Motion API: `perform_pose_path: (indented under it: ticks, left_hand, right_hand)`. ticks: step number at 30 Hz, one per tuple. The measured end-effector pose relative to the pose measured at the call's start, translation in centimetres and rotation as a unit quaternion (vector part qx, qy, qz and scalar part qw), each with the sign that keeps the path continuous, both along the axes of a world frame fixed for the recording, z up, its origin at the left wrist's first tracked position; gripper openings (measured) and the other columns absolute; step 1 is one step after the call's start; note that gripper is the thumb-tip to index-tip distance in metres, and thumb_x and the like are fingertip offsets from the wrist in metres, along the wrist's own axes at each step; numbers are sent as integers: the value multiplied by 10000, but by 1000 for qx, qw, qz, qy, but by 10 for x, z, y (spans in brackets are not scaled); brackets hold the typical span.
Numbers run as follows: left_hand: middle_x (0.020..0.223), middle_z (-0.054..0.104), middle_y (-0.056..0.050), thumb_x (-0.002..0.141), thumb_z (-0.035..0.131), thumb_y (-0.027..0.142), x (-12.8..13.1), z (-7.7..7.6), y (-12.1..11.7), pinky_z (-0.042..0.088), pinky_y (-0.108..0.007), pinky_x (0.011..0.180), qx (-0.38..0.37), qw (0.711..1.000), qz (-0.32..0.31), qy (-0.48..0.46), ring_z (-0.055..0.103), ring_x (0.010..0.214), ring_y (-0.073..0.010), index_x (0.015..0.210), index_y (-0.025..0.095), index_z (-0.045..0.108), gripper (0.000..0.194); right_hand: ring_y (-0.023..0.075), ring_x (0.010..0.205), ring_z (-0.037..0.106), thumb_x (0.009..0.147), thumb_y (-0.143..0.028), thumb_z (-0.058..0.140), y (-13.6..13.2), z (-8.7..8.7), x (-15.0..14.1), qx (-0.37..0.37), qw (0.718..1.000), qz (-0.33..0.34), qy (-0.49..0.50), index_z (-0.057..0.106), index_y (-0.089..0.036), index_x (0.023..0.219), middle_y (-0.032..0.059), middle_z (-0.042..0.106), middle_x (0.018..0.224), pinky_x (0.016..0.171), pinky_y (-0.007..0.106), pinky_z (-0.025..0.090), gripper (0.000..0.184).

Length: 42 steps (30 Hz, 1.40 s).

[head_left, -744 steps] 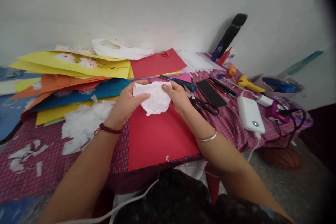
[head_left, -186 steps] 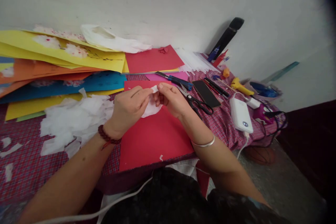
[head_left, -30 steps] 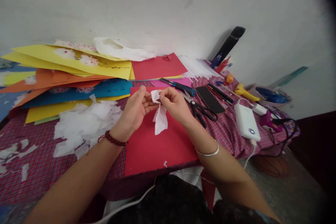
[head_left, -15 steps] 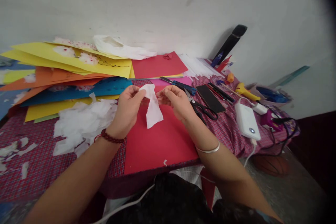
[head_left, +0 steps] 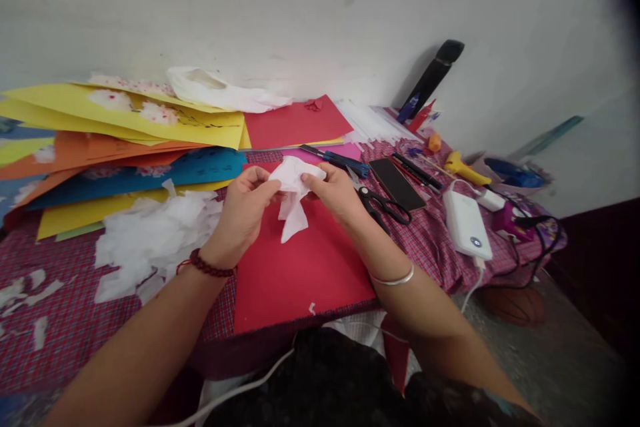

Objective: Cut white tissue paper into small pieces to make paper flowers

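Note:
A thin white piece of tissue paper (head_left: pixel 295 210) is stretched between my two hands, with a strip of it hanging down. My left hand (head_left: pixel 245 203) pinches its left side between thumb and fingers. On the opposite side, my right hand (head_left: pixel 333 190) grips the tissue with the thumb on top. Both hands are above a red sheet of paper (head_left: pixel 300 273) on the table. A heap of torn white tissue pieces (head_left: pixel 155 233) lies to the left of my left wrist.
Yellow, orange and blue sheets (head_left: pixel 195 170) are stacked at the back left. Right of my hands are black-handled scissors (head_left: pixel 387 205), a cutter knife (head_left: pixel 340 161), a dark phone (head_left: pixel 397 183), pens (head_left: pixel 417 172) and a white power bank (head_left: pixel 467 223). Paper scraps (head_left: pixel 40 330) lie far left.
My right hand has moved left and taken hold of the tissue, which now spreads wider between both hands. The view has shifted slightly.

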<state>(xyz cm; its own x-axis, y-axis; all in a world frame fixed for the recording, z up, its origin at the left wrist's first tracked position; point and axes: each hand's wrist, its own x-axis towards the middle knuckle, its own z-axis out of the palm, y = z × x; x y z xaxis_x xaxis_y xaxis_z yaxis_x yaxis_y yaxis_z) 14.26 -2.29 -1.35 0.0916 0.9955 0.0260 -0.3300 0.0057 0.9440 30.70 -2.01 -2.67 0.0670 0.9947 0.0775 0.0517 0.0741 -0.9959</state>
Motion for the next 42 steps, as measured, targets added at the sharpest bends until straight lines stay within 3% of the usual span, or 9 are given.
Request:
perform_pose_path:
  ticks: [5, 11, 14, 19, 23, 26, 30, 34, 42]
  left_hand:
    - [694, 617, 30, 621, 662, 154, -6, 8, 3, 569, -291, 619, -52, 997, -23, -46, 650, 635, -147, 764, 204, 528, 202]
    - [681, 636, -42, 852, 602, 603, -16, 13, 13, 507, -319, 490, -158, 981, -111, -5, 605, 550, -178, 728, 194, 618, 428]
    - [633, 616, -26, 767, 759, 440, -18, 7, 18, 435, -268, 481, -134, 983, -123, 34, 555, 516, -140, 670, 184, 634, 301]
    - [660, 587, -7, 759, 672, 213, -18, 11, 9, 395, -269, 548, 41, 987, -24, 151, 499, 566, -130, 667, 200, 608, 112]
    - [770, 592, -36, 771, 647, 185, -17, 15, -2, 436, -325, 753, 310, 882, 52, 350, 550, 781, -194, 604, 221, 512, 217]
    - [886, 641, -54, 782, 622, 181, -15, 10, -4, 435, -342, 826, 368, 841, 10, 397, 586, 887, -224, 661, 228, 559, 144]
    - [825, 658, -34, 777, 640, 205, -13, 4, 0, 448, -312, 775, 321, 874, -7, 364, 593, 826, -201, 623, 220, 562, 174]
    - [657, 611, -2, 774, 643, 219, -17, 3, 9, 414, -270, 619, 157, 945, -7, 285, 537, 643, -155, 648, 200, 611, 131]
    - [714, 621, 7, 708, 698, 166, -15, 1, 11, 389, -255, 576, 117, 950, -46, 286, 529, 639, -149, 759, 193, 640, 82]
  right_hand:
    - [113, 600, 458, 762, -351, 638, 0, 3, 3, 79, 992, -21, -100, 503, -220, 713, -57, 492, 640, 576, 269, 368, 195]
    - [138, 683, 477, 801, -329, 667, -15, 12, -6, 136, 977, 78, -148, 530, -223, 748, -17, 539, 742, 633, 285, 382, 181]
    - [141, 714, 492, 800, -372, 698, -15, 10, -6, 118, 975, 122, -143, 548, -223, 767, -13, 550, 764, 656, 283, 395, 214]
    - [133, 675, 487, 780, -474, 728, -13, 13, -1, 58, 983, 157, -78, 520, -226, 782, -26, 541, 737, 617, 270, 395, 323]
    - [140, 692, 503, 750, -568, 760, -15, 21, -2, 58, 983, 171, -26, 544, -232, 857, -21, 554, 765, 617, 271, 411, 413]
    - [134, 678, 488, 718, -623, 778, -16, 21, -4, 54, 983, 174, -30, 538, -229, 813, -22, 543, 752, 614, 272, 403, 471]
    - [119, 618, 415, 748, -626, 749, -9, 12, 0, 65, 986, 144, -49, 525, -223, 733, -36, 483, 681, 562, 269, 327, 461]
    - [120, 623, 435, 797, -526, 706, -3, 6, 5, 68, 991, 92, -67, 506, -224, 713, -37, 492, 665, 578, 272, 337, 372]
    - [131, 670, 461, 837, -368, 625, -9, 6, 0, 106, 976, 120, -147, 515, -220, 726, -23, 522, 708, 625, 283, 363, 216]
